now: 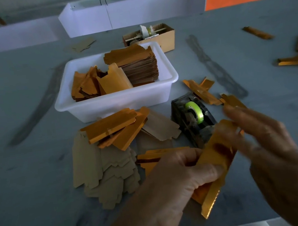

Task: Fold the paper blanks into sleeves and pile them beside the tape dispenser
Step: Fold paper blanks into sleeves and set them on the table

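My left hand (180, 176) grips a gold foil paper blank (218, 153) near the table's front edge, thumb pressed across its shiny face. My right hand (265, 136) hovers over the blank's upper end with fingers stretched out and blurred; whether it touches the paper I cannot tell. Just behind the blank stands the black tape dispenser (192, 118) with a green tape roll. Left of the dispenser lies a loose pile of folded gold sleeves (116, 128) on flat brown blanks (103, 173). Two more gold sleeves (203, 92) lie to the dispenser's right.
A white plastic tub (116, 100) behind the pile holds stacked blanks and gold pieces. A small cardboard box (159, 36) stands further back. More gold strips (297, 60) lie at the right edge. White bins (128, 12) line the table's far side.
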The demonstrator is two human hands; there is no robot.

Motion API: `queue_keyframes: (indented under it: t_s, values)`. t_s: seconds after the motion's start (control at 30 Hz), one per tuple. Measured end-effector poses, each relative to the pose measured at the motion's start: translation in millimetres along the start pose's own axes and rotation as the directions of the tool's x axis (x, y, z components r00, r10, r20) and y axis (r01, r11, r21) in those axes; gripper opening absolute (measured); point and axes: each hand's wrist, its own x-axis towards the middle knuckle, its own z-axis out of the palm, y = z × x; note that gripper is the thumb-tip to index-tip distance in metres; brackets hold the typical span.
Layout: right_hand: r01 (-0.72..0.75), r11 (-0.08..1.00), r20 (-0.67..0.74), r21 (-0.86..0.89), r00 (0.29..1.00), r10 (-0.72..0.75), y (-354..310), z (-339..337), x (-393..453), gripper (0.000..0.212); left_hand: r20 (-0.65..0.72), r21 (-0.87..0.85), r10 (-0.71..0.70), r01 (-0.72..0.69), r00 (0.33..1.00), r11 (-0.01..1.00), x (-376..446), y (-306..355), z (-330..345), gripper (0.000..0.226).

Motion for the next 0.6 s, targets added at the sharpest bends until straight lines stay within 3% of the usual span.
queue_keyframes:
  t_s: [0.03, 0.07, 0.1, 0.13, 0.17, 0.27, 0.37, 0.5, 0.6]
  values:
    - [-0.163, 0.967, 0.023, 0.198, 0.987, 0.162, -6, -9, -1, 0.049, -0.003, 0.002, 0.006, -0.006, 1.000, 1.000, 0, 0, 1, 0.020]
    - [-0.231, 0.887, 0.007, 0.400, 0.968, 0.249, -6, -13, -5, 0.027, -0.014, 0.011, 0.017, -0.017, 1.000, 1.000, 0, 0, 2, 0.016]
    - [-0.308, 0.786, 0.028, 0.536, 0.937, 0.348, -14, -19, -8, 0.036, -0.032, 0.032, 0.029, -0.028, 0.999, 0.999, -1, 0, 3, 0.016]
    - [-0.422, 0.693, 0.140, 0.584, 0.894, 0.426, -14, -21, -15, 0.058, -0.054, 0.060, 0.040, -0.037, 0.998, 0.998, -1, -1, 4, 0.020]
    - [-0.520, 0.609, 0.292, 0.599, 0.850, 0.438, -20, -23, -17, 0.069, -0.073, 0.085, 0.050, -0.044, 0.996, 0.995, -1, -1, 4, 0.024]
    - [-0.633, 0.578, 0.490, 0.516, 0.771, 0.407, -32, -17, -12, 0.073, -0.095, 0.106, 0.056, -0.046, 0.994, 0.993, -3, 0, 6, 0.027]
    - [-0.671, 0.523, 0.472, 0.526, 0.742, 0.476, -33, -11, -5, 0.069, -0.113, 0.124, 0.049, -0.035, 0.992, 0.992, -4, -2, 6, 0.032]
    - [-0.711, 0.348, 0.545, 0.611, 0.697, 0.466, -36, -5, -1, 0.034, -0.106, 0.163, 0.067, -0.049, 0.992, 0.985, -5, -4, 4, 0.037]
    - [-0.697, 0.248, 0.573, 0.672, 0.703, 0.422, -36, -3, -2, 0.039, -0.062, 0.141, 0.075, -0.066, 0.995, 0.988, -4, -5, 1, 0.031]
